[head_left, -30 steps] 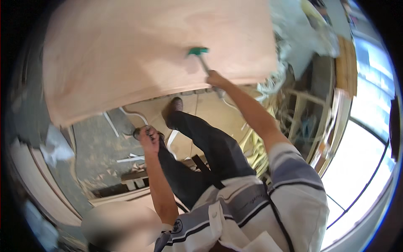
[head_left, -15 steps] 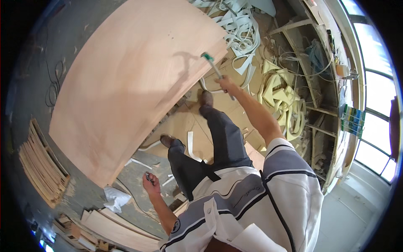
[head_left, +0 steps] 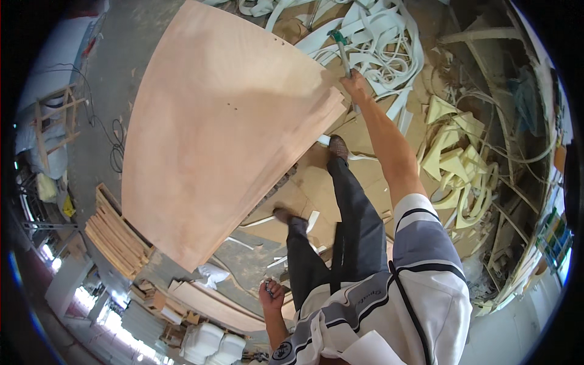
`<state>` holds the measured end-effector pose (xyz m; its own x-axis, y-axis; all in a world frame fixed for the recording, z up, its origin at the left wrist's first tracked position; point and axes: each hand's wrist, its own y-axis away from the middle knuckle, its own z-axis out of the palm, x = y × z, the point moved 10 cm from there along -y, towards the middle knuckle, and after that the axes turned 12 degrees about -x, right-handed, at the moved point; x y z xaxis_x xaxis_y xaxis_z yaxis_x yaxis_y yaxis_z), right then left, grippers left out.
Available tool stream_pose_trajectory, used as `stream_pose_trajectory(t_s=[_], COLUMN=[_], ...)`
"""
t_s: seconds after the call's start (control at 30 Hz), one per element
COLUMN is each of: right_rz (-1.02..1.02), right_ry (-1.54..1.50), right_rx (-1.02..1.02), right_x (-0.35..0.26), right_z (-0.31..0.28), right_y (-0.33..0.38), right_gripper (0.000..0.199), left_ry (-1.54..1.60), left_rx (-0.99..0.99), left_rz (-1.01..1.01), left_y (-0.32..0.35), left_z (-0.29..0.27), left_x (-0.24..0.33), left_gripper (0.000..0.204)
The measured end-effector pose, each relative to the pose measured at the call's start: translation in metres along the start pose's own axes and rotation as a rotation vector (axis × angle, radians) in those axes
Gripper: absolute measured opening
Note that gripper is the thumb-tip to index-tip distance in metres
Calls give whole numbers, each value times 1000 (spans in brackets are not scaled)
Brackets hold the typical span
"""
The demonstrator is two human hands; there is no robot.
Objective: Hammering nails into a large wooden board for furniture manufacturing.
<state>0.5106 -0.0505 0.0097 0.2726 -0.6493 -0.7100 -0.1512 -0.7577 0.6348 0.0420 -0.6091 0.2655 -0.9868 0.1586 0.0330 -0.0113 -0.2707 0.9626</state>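
My right hand (head_left: 357, 86) is wrapped round the handle of a hammer (head_left: 344, 53) with a pale shaft and a green head. The hammer's head is raised beyond the right corner of a large stack of plywood sheets (head_left: 201, 140), clear of the wood in this view. A few small dark marks dot the top sheet. My left hand (head_left: 272, 294) is closed near my left thigh, off the near edge of the stack. Something small, dark and shiny shows between its fingers, too small to name.
White foam strips (head_left: 389, 42) lie tangled past the stack's right end. Yellow foam offcuts (head_left: 459, 152) pile up beside a wooden rack (head_left: 517, 201) on the right. Narrow boards (head_left: 118, 234) are stacked at left. A black cable (head_left: 117, 149) coils on the floor.
My right arm has reached farther out, carrying the hammer away from above the plywood's near edge toward the white strips. The view has shifted left. My left hand stays closed.
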Motion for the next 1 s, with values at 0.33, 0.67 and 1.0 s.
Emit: stream_pose_trajectory(t_s=[0.33, 0.67, 1.0], right_rz=[-80, -224, -322], right_ry=[80, 361, 477], right_rx=[-35, 189, 148], right_x=[12, -25, -12], right_z=[6, 8, 20], right_y=[-55, -23, -22], right_gripper=[33, 30, 38], left_ry=[-308, -238, -272], left_rx=[-76, -74, -37], left_rz=[-76, -123, -117], left_y=[-12, -16, -23], left_z=[164, 149, 158], left_x=[-82, -93, -80], left_gripper=[19, 20, 18])
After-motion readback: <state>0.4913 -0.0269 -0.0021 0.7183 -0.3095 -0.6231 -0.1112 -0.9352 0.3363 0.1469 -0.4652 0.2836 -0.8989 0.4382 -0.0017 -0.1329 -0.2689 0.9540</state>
